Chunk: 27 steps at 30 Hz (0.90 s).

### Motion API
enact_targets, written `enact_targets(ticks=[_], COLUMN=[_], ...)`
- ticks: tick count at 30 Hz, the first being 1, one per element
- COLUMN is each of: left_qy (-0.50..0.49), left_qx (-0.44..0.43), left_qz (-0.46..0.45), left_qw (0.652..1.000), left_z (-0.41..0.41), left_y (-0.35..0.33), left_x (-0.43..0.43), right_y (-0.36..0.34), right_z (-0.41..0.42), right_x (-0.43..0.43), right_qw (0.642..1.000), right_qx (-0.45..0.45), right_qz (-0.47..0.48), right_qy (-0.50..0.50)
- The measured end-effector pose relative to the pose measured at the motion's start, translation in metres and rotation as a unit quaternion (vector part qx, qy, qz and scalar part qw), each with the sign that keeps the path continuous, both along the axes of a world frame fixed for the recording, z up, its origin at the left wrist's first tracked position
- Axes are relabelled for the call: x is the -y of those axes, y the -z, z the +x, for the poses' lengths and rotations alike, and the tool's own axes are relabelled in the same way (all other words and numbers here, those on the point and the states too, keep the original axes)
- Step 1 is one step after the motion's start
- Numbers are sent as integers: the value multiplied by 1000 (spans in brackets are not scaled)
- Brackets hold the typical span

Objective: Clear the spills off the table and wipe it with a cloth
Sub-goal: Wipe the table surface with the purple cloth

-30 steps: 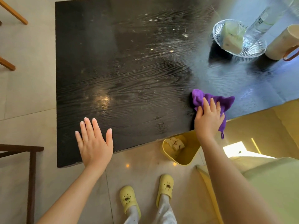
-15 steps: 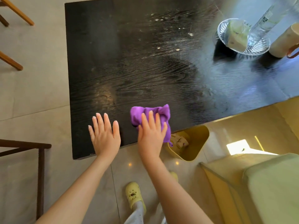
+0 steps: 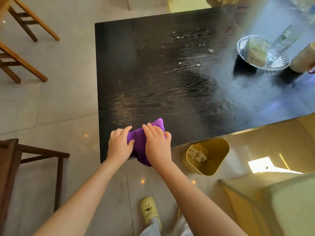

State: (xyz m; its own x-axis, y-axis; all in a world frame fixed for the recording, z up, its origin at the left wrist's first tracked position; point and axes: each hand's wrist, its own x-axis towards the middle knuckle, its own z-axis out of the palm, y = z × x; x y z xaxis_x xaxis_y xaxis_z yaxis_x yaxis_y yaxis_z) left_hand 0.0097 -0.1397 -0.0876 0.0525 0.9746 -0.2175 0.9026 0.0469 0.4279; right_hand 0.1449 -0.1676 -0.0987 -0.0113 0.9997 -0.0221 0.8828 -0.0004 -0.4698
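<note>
A purple cloth [image 3: 139, 138] lies bunched at the near left corner of the black wood-grain table [image 3: 153, 82], with one end hanging over the front edge. My left hand [image 3: 119, 144] grips its left side with curled fingers. My right hand [image 3: 157, 143] presses and holds its right side. Small white crumbs [image 3: 189, 48] and pale smears are scattered on the far middle of the tabletop.
A glass plate [image 3: 279, 63] with a pale block of food, a clear bottle [image 3: 288, 37] and a beige mug [image 3: 303, 60] stand at the table's far right. A yellow bin [image 3: 214, 160] with scraps sits on the floor below the front edge. Wooden chairs [image 3: 25, 48] stand left.
My right hand has slid the cloth leftward along the front edge to the near left corner. My left hand, flat and open before, now closes on the cloth.
</note>
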Motion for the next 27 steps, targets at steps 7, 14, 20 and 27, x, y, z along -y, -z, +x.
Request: enact_targets(ticks=[7, 14, 20, 27], left_qy=[29, 168, 246, 313], left_qx=[8, 55, 56, 59], left_qz=[-92, -149, -101, 15], left_qw=[995, 973, 962, 948], left_z=[3, 26, 90, 195], left_y=[-25, -76, -141, -228], left_x=[-11, -11, -39, -70], right_y=[-14, -61, -137, -239], right_z=[19, 77, 163, 278], right_x=[-15, -12, -29, -34], right_qw=[986, 983, 983, 994], right_qx=[145, 118, 78, 55], right_qz=[-53, -138, -159, -93], right_qy=[-70, -30, -46, -22])
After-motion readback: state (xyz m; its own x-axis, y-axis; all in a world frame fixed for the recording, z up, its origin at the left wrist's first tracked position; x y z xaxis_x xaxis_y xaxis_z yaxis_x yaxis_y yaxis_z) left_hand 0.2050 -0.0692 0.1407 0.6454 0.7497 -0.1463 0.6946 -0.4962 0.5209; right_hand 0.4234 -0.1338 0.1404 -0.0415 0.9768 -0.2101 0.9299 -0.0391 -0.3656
